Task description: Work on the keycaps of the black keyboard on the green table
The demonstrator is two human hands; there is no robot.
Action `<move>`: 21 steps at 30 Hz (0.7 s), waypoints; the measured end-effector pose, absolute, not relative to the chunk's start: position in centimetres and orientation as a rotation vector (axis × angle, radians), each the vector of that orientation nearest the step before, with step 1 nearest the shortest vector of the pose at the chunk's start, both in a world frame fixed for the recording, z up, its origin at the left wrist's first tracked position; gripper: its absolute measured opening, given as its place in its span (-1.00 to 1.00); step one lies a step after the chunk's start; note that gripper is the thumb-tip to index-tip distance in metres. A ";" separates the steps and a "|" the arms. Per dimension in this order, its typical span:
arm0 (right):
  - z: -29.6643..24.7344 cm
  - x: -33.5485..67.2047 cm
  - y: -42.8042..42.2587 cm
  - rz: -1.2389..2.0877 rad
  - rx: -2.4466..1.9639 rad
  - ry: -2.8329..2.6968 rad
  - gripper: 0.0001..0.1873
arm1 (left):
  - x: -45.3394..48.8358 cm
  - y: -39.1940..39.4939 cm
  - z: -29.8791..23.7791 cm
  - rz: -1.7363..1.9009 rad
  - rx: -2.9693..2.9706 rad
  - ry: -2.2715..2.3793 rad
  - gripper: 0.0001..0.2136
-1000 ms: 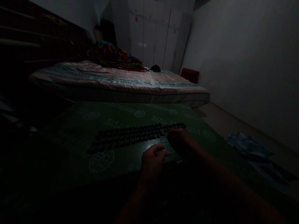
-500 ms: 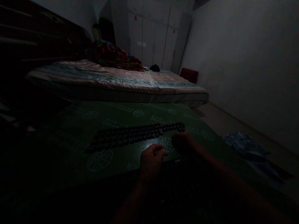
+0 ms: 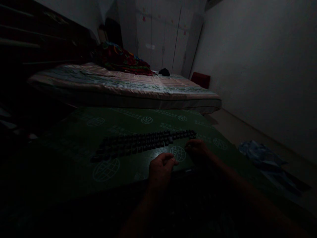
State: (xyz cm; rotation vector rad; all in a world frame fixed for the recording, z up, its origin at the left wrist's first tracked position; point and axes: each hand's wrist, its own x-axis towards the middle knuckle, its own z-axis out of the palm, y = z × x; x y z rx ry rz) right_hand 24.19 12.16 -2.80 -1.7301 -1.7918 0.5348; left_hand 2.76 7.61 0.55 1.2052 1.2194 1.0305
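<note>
Facing blocky dark keycaps [image 3: 148, 141] on glossy green tabletop [image 3: 119, 120]: left hand [image 3: 160, 169], right hand [image 3: 198, 147] both half-curled; grip contents unclear.

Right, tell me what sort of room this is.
Most likely a bedroom, dimly lit. A wide bed with striped bedding lies past the green surface, a red patterned blanket is heaped on it, and what looks like a tall, pale wardrobe stands behind.
</note>
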 end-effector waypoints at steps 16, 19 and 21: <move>-2.8 25.0 12.6 0.476 -1.817 -1.778 -0.61 | 2.8 7.5 0.7 1.032 1.189 1.217 -0.82; -2.8 25.0 12.8 0.507 -1.795 -1.813 -0.66 | 2.8 7.5 0.7 1.029 1.193 1.214 -0.82; -3.0 25.2 13.0 0.524 -1.783 -1.833 -0.70 | 2.8 7.5 0.7 1.025 1.195 1.210 -0.82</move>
